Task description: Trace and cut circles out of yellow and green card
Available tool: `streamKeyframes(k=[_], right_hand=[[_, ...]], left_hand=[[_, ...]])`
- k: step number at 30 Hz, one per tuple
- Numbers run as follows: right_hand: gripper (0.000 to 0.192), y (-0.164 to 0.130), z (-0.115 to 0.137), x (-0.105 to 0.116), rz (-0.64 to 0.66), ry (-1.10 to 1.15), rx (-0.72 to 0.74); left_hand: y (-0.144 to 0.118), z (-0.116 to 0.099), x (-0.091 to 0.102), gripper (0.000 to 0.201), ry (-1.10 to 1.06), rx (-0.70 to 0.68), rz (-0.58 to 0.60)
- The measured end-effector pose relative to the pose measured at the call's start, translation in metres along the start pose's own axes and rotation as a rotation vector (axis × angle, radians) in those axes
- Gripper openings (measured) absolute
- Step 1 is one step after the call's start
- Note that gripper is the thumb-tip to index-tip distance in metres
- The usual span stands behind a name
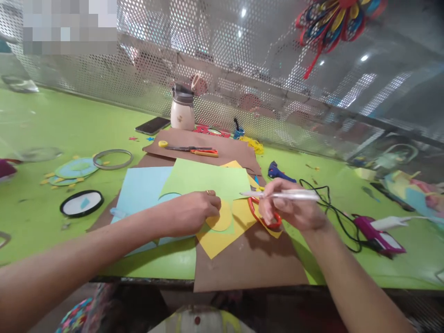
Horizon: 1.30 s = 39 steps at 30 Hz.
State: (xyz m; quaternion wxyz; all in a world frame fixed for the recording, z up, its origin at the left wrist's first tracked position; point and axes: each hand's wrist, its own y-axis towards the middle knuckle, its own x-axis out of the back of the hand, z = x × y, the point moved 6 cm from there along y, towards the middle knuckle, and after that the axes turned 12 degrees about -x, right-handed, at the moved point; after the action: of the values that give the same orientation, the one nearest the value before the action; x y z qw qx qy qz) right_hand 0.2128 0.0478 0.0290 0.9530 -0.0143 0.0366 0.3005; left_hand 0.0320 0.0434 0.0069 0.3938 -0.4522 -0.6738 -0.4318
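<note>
Paper sheets lie fanned over a brown board (249,263) near the front edge of the green surface (52,203): a light green sheet (204,178) on top, a blue sheet (142,187) to its left and a yellow sheet (222,240) beneath. The left hand (189,212) presses down on the light green sheet, its fingers curled together just beside a yellow disc (219,221), which seems to pin the stack so nothing slides. The right hand (291,208) has its fingers clamped on a white pen (280,195), held nearly level with its tip pointing left over the sheet's right edge; the same hand appears to rest on orange-handled scissors (258,217), though whether it grips them I cannot tell. Another pair of scissors (194,149) lies farther back on a second brown board, beside a yellow tape roll (163,144). A cream bottle (182,111) and a phone (153,125) stand by the perforated wall (104,78), well apart from the cutting area. A blue glue gun (277,172) and a black cable (333,208) lie to the right, near a purple tool (378,236). Finished round pieces, among them a metal ring (113,159), sit off to the left.
</note>
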Motion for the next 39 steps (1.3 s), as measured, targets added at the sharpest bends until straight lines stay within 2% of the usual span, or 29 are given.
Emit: streamKeyframes(k=[5, 8, 11, 15, 19, 26, 36, 39], right_hand=[[0.015, 0.008, -0.013, 0.013, -0.12, 0.019, 0.017], [0.017, 0.008, -0.014, 0.013, -0.143, 0.025, 0.011], [0.019, 0.005, -0.014, 0.005, -0.122, 0.023, -0.009], [0.02, 0.002, -0.015, -0.011, -0.076, -0.013, -0.017], [0.02, -0.001, -0.018, -0.024, -0.084, -0.159, -0.05], [0.011, -0.002, -0.018, -0.045, -0.157, -0.459, -0.046], [0.01, 0.0, -0.03, -0.051, -0.206, -0.592, -0.117], [0.009, 0.001, -0.029, -0.056, -0.206, -0.658, -0.089]], left_hand=[[-0.002, 0.003, -0.003, 0.039, -0.042, 0.039, 0.017], [-0.004, 0.005, -0.002, 0.038, -0.083, 0.03, -0.021], [-0.006, 0.008, -0.002, 0.035, -0.109, 0.024, -0.06], [-0.007, 0.009, -0.002, 0.037, -0.085, 0.039, -0.036], [-0.008, 0.01, -0.003, 0.039, -0.062, 0.052, -0.012], [-0.009, 0.009, -0.005, 0.032, -0.029, 0.062, -0.061], [-0.01, 0.009, -0.005, 0.033, -0.034, 0.016, -0.083], [-0.01, 0.009, -0.005, 0.03, -0.033, 0.018, -0.075]])
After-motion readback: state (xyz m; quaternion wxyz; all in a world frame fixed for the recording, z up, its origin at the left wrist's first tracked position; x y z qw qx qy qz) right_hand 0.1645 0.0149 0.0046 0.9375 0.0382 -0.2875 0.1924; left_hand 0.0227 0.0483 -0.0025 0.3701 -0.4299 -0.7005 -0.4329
